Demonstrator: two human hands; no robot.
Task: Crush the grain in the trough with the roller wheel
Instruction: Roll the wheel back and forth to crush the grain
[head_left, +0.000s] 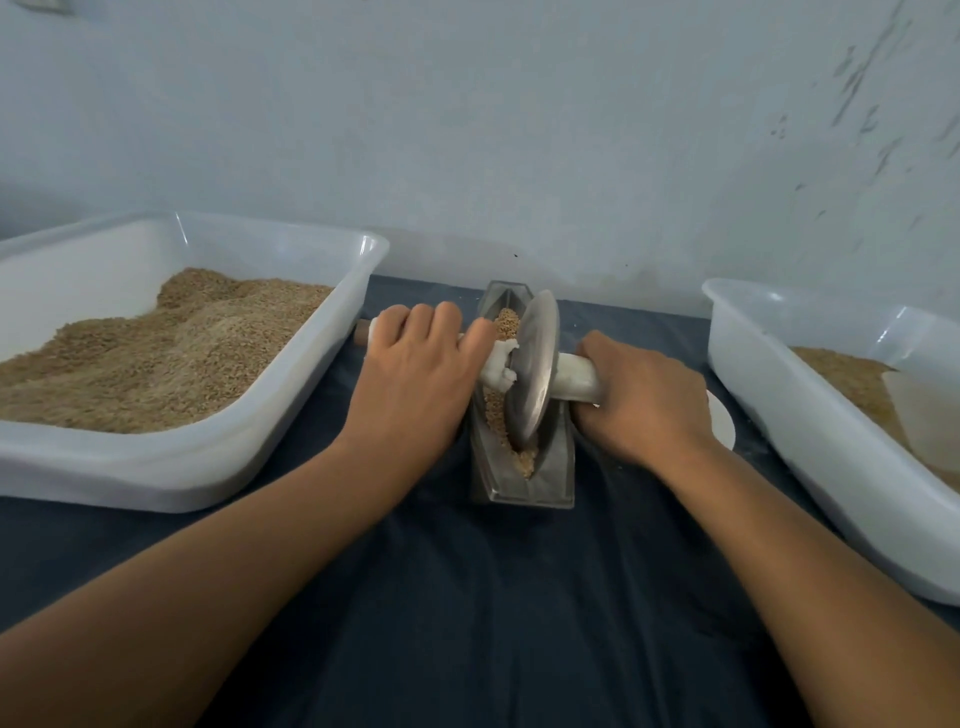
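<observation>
A narrow metal trough stands on the dark cloth in the middle, pointing away from me. Tan grain lies along its groove, with paler bits at the near end. A metal roller wheel stands on edge in the groove, on a white-wrapped axle handle that sticks out to both sides. My left hand grips the left end of the handle. My right hand grips the right end. The wheel sits in the near half of the trough.
A big white tub heaped with grain stands at the left. Another white tub at the right holds some grain and a pale scoop. A small white disc lies beside my right hand. A wall is close behind.
</observation>
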